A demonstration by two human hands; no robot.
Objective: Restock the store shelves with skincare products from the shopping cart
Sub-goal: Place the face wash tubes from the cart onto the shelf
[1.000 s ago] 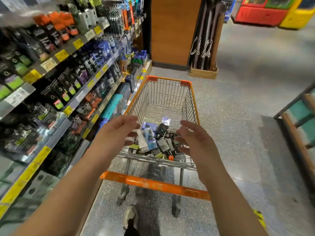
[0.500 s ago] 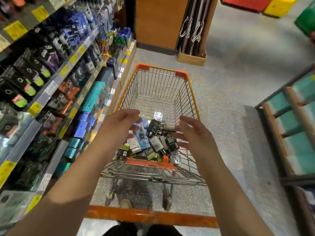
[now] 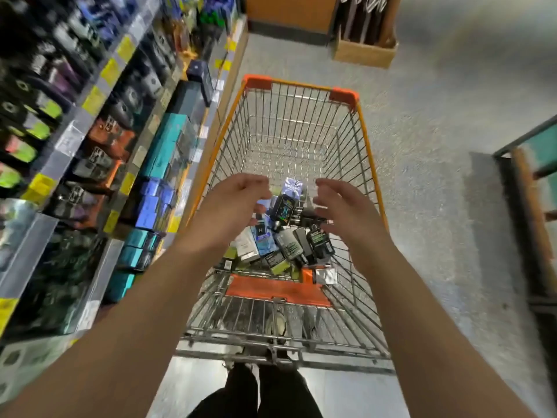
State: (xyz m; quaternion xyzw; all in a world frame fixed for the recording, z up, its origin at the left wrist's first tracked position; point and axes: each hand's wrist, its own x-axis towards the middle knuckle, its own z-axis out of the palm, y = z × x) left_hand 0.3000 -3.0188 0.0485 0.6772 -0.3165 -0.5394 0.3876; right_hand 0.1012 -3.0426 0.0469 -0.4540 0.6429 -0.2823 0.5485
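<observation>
Running down the left of the aisle: store shelves (image 3: 99, 164) packed with boxed and bottled goods, yellow price tags along the edges, much of it blurred. Standing just beside them on the speckled grey floor (image 3: 437, 122): a wire shopping cart (image 3: 366, 137) with orange rim and corner caps, an orange flap across its near end. Reaching over the cart from the near side: two bare forearms. Hovering above the near half of the basket: left hand (image 3: 232, 203), fingers loosely curled and holding nothing, and right hand (image 3: 340, 206), fingers spread and relaxed, likewise holding nothing, palms turned toward each other. Heaped on the basket floor below and between the hands, toward the near end: the skincare products (image 3: 289, 239), a jumble of dark bottles, white and blue boxes and small cartons, none gripped. Lying at the top of the heap: a dark carton (image 3: 283, 208) with bright lettering, with a pale blue shiny packet (image 3: 293, 188) just beyond it. Set against the far wall: a cardboard box (image 3: 364, 52) of tall dark items.
</observation>
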